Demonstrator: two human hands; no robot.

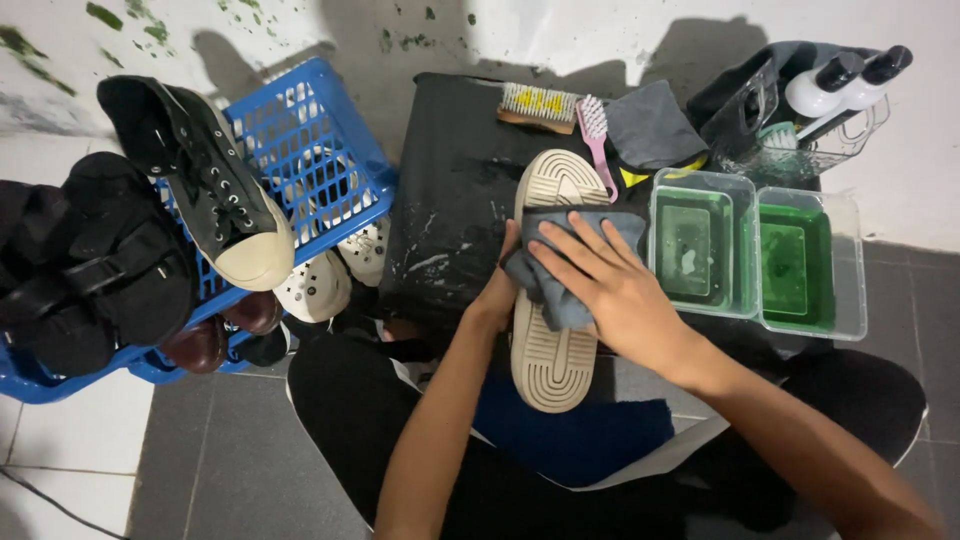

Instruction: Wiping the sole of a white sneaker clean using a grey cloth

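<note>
While the right hand lay flat, fingers spread, pressing a grey cloth onto the ridged sole of an upturned beige sandal, the left hand gripped the sandal's left edge. The sandal rested on a black block, toe pointing away, just beside two green tubs.

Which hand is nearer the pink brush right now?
Right. The right hand presses the grey cloth just below the pink brush; the left hand grips the shoe sole's far edge.
</note>
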